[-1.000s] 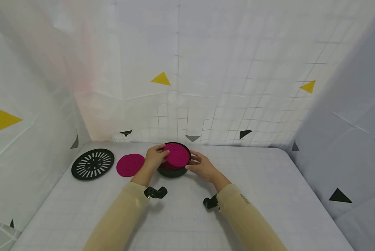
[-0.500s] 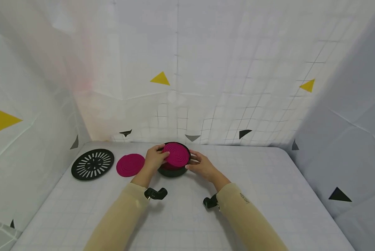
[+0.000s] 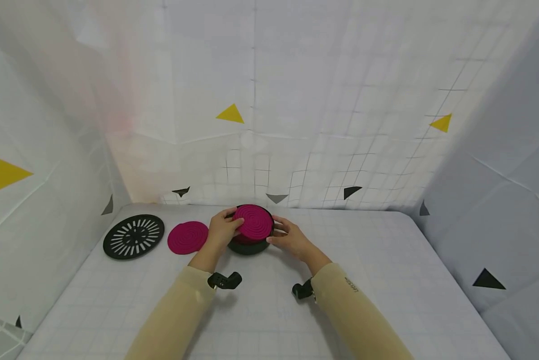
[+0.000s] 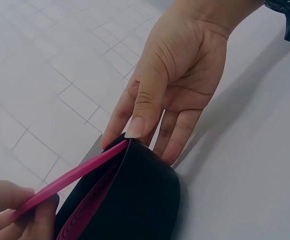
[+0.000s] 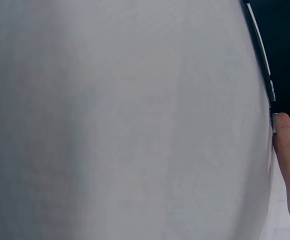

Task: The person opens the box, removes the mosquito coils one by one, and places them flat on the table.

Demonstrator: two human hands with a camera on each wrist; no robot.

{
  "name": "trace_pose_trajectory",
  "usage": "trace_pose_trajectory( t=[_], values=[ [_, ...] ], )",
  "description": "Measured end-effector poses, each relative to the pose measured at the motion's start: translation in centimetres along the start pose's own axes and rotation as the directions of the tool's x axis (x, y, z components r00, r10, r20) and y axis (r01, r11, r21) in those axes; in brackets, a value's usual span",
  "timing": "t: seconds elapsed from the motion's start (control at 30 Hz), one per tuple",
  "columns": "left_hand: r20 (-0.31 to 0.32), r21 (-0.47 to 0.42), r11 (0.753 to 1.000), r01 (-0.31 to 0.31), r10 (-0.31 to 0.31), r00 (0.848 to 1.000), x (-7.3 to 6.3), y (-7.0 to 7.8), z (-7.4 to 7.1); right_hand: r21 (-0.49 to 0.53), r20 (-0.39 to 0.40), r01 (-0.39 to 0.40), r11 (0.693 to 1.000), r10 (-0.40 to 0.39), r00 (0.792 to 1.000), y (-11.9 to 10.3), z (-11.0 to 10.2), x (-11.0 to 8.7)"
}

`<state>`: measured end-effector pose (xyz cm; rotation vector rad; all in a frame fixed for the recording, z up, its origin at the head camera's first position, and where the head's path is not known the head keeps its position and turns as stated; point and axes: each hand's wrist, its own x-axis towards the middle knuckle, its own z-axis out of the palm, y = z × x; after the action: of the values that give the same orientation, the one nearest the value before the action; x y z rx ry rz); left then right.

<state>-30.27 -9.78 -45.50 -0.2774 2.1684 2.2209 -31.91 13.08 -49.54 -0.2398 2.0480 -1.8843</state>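
Note:
My left hand (image 3: 221,228) pinches a pink round coaster (image 3: 254,222) with concentric grooves, thumb on top. The coaster is tilted over a round black holder (image 3: 249,248), its far edge right at the rim. In the left wrist view, another grooved pink coaster (image 4: 82,215) shows inside the holder. My right hand (image 3: 293,242) steadies the holder from the right, thumb tip at the rim and fingers along the outer wall. Only a right finger (image 5: 288,142) beside the dark holder wall (image 5: 287,55) shows in the right wrist view.
A pink grooved coaster (image 3: 187,237) lies flat on the white table (image 3: 260,320), left of my left hand. Farther left rests a black slotted round disc (image 3: 134,236). White sheets (image 3: 296,100) with yellow and dark triangles stand behind and at both sides.
The coaster in my left hand has shifted very slightly over the holder. Both hands stay almost in place.

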Motion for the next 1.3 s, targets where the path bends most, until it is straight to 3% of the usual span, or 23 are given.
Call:
trace_pose_trajectory(
  t=[0.27, 0.6, 0.87, 1.3],
  values=[
    [-0.004, -0.049, 0.999, 0.017, -0.017, 1.000, -0.3, 0.1, -0.2, 0.012, -0.006, -0.009, 1.000, 0.009, 1.000, 0.1, 0.0, 0.1],
    [-0.069, -0.145, 0.988, 0.051, -0.062, 0.996, -0.8, 0.4, -1.1, 0.038, 0.004, 0.003, 0.999, -0.003, 1.000, 0.1, 0.0, 0.0],
    [-0.066, -0.201, 0.979, 0.022, -0.036, 0.997, -2.1, 0.8, -2.1, 0.049, 0.017, 0.023, 0.999, -0.023, 1.000, 0.2, -0.1, 0.0],
    [-0.039, -0.223, 0.975, 0.012, -0.021, 0.999, -3.5, -0.1, -4.6, 0.034, 0.008, 0.026, 0.999, -0.026, 1.000, 0.0, 0.0, -0.2]
  ],
)
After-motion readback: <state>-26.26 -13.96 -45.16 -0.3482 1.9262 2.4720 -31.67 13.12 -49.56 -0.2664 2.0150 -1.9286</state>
